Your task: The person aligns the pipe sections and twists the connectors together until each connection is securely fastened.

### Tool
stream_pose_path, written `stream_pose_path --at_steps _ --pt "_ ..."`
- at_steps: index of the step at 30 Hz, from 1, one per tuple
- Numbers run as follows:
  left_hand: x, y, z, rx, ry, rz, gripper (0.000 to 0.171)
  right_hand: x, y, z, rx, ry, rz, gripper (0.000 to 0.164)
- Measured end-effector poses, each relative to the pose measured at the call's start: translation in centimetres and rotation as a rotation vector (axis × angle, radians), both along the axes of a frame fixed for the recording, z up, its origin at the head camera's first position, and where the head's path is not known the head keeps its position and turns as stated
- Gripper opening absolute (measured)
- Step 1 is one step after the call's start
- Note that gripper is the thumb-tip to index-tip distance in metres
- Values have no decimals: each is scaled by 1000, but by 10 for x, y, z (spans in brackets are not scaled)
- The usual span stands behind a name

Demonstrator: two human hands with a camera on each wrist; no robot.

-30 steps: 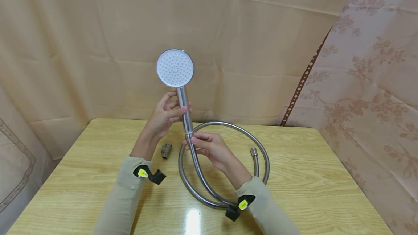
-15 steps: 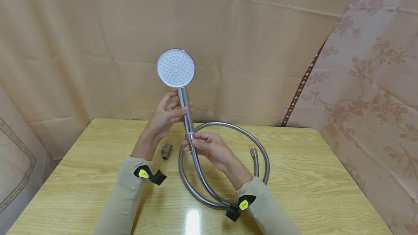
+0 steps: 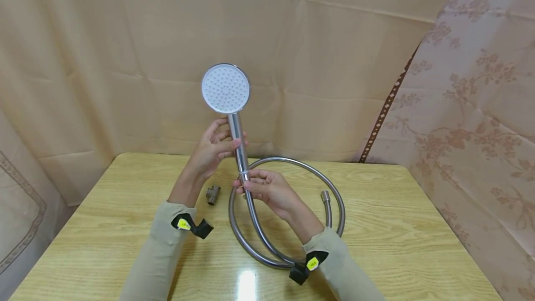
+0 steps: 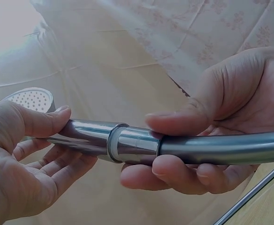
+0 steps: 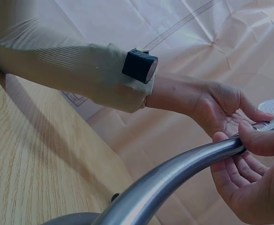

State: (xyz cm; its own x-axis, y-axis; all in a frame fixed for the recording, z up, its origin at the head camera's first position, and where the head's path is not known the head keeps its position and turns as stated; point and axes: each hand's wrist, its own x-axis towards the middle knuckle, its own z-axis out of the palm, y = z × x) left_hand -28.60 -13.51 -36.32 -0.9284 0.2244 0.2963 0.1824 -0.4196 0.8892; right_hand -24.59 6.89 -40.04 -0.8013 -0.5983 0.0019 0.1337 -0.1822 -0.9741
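Note:
A chrome shower head with a round white nozzle face is held up above the table, its handle tilted slightly. My left hand grips the handle between thumb and fingers. Just below, my right hand pinches the metal end nut of the shower hose against the foot of the handle. In the left wrist view a thin pale ring shows between nut and handle. From there the hose curves down and loops on the table; its other end fitting lies at the right.
A small metal valve-like fitting lies on the wooden table left of the hose loop. Beige curtain hangs behind the table, and a flowered cloth hangs at the right.
The right fingers and thumb have shifted slightly around the hose nut. The shower head stays nearly in place, and the left hand keeps its hold on the handle.

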Motion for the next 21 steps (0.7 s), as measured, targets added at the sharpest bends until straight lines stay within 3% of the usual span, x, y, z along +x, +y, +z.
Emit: stream_pose_path --at_steps 9,21 --pt "1 0 0 -10 11 2 56 0 -1 -3 -17 -28 -38 24" --pt "2 -1 1 -15 3 5 55 -1 0 -2 -48 -51 3 29"
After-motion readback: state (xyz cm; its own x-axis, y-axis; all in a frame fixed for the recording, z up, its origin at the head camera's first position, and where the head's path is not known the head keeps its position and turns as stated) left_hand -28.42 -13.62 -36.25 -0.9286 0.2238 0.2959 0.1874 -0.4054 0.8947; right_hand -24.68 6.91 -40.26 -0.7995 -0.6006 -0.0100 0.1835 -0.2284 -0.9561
